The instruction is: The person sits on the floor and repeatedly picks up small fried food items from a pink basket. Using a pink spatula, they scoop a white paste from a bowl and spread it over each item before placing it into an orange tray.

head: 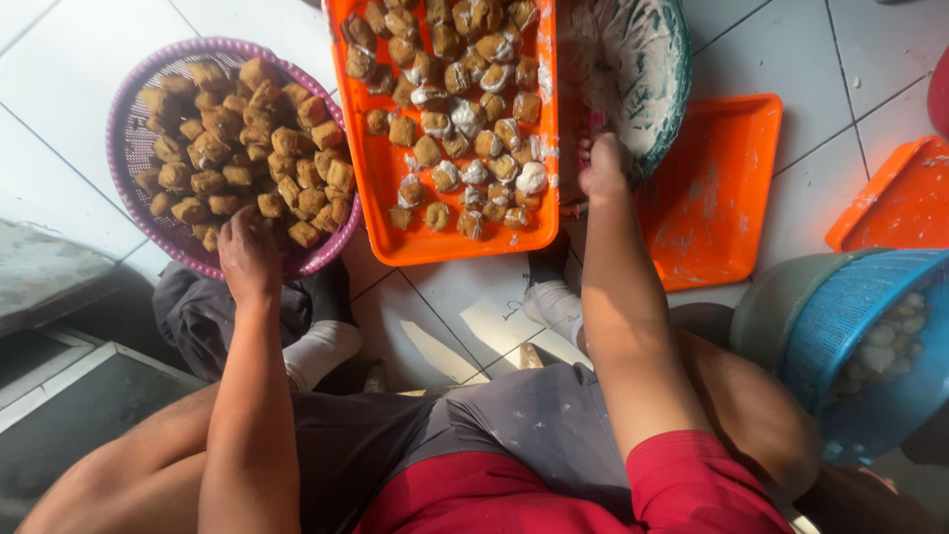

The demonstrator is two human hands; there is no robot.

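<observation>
Nearest to us we see our own lap, red shirt and grey shorts, above the white tiled floor (89,69). Our left hand (247,252) reaches into the near rim of the purple basket (124,119), fingers curled down among the brown fried tofu puffs (237,138) heaped there; whether it pinches one we cannot tell. Our right hand (601,166) rests at the right edge of the orange tray (381,188), loosely closed, its fingers hidden, so its grip is unclear. That tray lies between the basket and a green-rimmed bowl (667,89) smeared with white paste, and carries filled puffs (474,129) topped with white. To the right lies an empty orange tray (712,188), and beside our knee a blue basket (850,326) of pale balls
</observation>
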